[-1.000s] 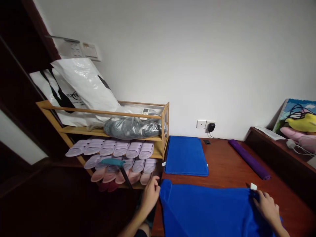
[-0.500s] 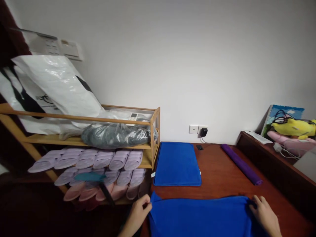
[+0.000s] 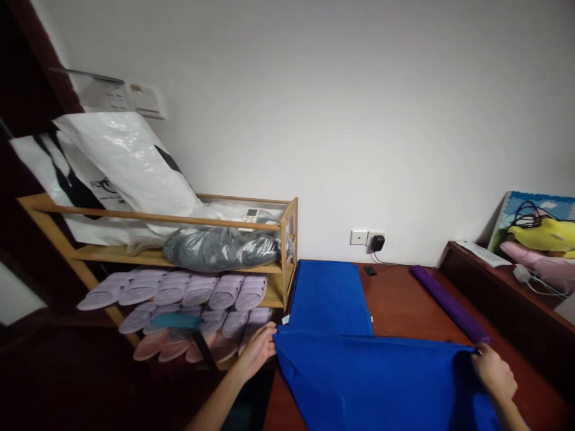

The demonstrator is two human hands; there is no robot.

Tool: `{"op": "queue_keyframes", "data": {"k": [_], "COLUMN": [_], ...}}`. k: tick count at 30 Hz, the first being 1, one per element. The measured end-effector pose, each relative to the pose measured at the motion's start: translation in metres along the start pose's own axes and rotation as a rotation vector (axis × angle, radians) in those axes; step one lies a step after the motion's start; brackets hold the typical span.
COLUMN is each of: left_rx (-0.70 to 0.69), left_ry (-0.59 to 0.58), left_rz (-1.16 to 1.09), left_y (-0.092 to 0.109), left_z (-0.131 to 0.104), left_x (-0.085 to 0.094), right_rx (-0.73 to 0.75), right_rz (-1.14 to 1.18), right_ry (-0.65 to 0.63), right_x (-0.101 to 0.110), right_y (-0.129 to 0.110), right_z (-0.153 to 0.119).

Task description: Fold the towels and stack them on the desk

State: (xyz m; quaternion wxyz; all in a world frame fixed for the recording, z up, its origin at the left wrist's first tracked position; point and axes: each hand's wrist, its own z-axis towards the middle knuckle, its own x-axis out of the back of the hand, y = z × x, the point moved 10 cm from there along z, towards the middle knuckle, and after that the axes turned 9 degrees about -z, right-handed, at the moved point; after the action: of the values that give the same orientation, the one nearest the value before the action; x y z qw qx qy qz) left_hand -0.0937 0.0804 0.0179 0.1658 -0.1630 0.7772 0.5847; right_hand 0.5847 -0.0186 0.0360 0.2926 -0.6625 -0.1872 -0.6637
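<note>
Left grip [image 3: 259,352], right grip [image 3: 496,370] hold blue cloth [image 3: 368,380]; creased.

Clock positions from centre of view: large cloth [image 3: 359,377] at 5, plain saturated blue, darker towards 4; mat [image 3: 330,296] also near 5, much the same blue; roll [image 3: 449,304] at 4, deep purple; tabletop [image 3: 399,305] at 4, red-brown. At 8: lilac slippers [image 3: 197,289], dusty-pink slippers [image 3: 150,346], one teal object [image 3: 177,321]; between 9 and 10, white bags [image 3: 121,161] with black straps and dark lettering. At 3: yellow plush [image 3: 548,234], pink plush [image 3: 516,251], blue-and-white picture board [image 3: 561,200]; wall [image 3: 314,108] at 12, pale grey-white.
</note>
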Motion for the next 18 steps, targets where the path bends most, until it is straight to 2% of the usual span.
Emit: {"op": "queue_keyframes", "data": {"k": [5, 8, 10, 12, 14, 16, 18], "left_rx": [-0.041, -0.129, -0.227, -0.332, -0.428, -0.584, -0.687], "left_ry": [0.044, 0.108, 0.146, 0.144, 0.026, -0.374, -0.635], "left_rz": [0.135, 0.275, 0.373, 0.456, 0.593, 1.033, 1.327], "left_y": [0.003, 0.013, 0.023, 0.029, 0.026, 0.002, -0.030], "left_z": [0.027, 0.038, 0.033, 0.014, -0.014, -0.053, -0.087], "left_x": [0.003, 0.003, -0.003, -0.019, -0.052, -0.113, -0.142], "right_rx": [-0.003, 0.058, 0.115, 0.189, 0.285, 0.361, 0.402], "right_rz": [0.076, 0.124, 0.154, 0.164, 0.132, 0.058, -0.026], "right_ry": [0.013, 0.013, -0.005, -0.026, -0.023, 0.021, 0.069], "right_x": [-0.008, -0.017, -0.026, -0.036, -0.046, -0.055, -0.065], "right_y": [-0.021, -0.040, -0.050, -0.055, -0.049, -0.030, 0.001], "right_z": [0.009, 0.012, 0.009, -0.003, -0.024, -0.052, -0.080]}}
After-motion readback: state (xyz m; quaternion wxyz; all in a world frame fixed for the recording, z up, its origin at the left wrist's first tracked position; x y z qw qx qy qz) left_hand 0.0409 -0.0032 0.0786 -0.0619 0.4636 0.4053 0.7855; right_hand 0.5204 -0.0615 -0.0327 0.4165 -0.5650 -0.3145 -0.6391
